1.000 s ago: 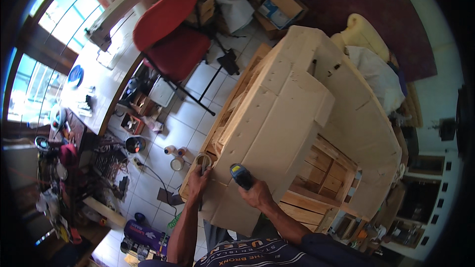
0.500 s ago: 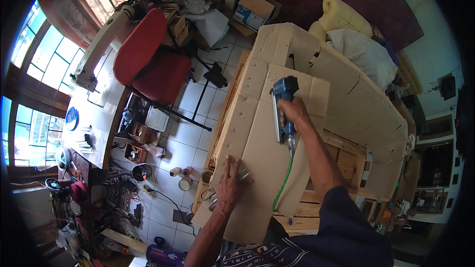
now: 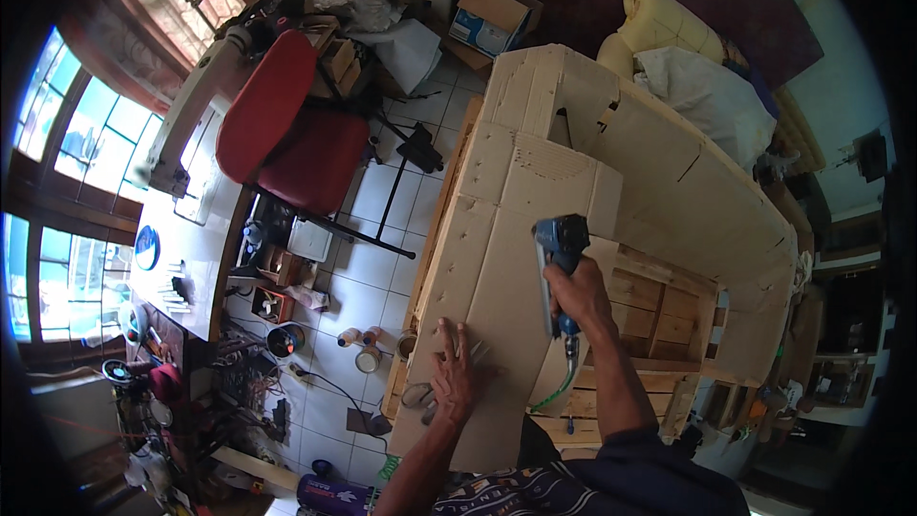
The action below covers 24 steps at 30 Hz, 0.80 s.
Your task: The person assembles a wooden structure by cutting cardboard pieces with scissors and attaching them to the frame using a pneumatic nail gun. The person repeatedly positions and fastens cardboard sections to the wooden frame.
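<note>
While left hand (image 3: 453,375) flattens cardboard (image 3: 497,277), right hand (image 3: 573,291) grips stapler (image 3: 557,247)

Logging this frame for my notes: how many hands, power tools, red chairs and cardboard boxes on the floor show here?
Hands: 2, the left hand flat on the cardboard sheet, the right hand gripping the tool.
Blue power tool: 1
Red chair: 1
Cardboard box on the floor: 1
Total: 5
</note>
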Each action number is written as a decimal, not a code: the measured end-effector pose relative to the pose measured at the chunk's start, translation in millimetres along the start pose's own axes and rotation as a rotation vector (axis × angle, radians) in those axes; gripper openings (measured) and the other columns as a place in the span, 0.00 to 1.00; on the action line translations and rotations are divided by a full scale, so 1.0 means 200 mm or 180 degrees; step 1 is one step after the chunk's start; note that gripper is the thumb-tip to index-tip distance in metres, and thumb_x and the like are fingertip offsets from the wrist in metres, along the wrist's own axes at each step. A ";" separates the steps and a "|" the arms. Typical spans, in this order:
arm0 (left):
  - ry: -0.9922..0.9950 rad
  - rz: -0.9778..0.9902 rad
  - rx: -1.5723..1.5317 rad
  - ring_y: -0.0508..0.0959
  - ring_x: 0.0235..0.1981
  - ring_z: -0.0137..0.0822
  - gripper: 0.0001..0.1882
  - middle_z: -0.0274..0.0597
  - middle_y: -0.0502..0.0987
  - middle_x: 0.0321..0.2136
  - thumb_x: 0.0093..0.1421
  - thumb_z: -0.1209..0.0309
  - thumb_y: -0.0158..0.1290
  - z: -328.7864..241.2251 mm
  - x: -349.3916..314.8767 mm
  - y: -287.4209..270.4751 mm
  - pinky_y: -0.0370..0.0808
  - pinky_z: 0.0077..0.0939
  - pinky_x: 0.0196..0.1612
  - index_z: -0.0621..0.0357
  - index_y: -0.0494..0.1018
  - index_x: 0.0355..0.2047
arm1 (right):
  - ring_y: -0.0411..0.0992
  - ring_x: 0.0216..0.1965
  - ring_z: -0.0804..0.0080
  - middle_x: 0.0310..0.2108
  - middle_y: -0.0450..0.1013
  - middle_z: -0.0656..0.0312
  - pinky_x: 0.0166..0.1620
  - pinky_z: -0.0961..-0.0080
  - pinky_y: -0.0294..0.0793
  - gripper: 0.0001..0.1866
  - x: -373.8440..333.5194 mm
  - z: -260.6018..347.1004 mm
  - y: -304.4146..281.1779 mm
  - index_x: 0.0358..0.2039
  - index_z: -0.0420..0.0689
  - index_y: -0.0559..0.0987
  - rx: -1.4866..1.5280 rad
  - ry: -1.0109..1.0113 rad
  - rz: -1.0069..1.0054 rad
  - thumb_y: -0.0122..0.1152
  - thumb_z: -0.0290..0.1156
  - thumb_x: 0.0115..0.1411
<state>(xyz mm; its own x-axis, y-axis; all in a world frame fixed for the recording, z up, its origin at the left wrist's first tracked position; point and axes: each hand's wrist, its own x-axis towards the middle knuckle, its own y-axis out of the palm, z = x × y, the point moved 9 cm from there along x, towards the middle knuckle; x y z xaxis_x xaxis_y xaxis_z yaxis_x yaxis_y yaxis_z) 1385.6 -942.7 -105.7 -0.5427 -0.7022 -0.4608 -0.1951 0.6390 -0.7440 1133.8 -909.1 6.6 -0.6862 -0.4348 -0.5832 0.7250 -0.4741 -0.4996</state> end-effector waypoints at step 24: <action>0.0185 -0.0095 -0.0179 0.77 0.52 0.57 0.53 0.45 0.36 0.78 0.53 0.58 0.69 -0.02 -0.10 -0.03 0.81 0.50 0.47 0.45 0.53 0.75 | 0.71 0.15 0.72 0.19 0.71 0.62 0.22 0.71 0.74 0.10 -1.13 -0.40 0.07 0.43 0.38 0.77 0.1023 0.1495 0.1575 0.60 0.26 0.61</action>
<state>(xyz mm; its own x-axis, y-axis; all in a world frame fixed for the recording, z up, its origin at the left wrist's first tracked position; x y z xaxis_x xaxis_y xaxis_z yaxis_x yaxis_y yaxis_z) 1393.8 -931.4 -88.9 -0.5822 -0.7028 -0.4088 -0.2565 0.6359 -0.7279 1303.0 -756.0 80.3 -0.1352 -0.3171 -0.9387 0.8397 -0.5395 0.0613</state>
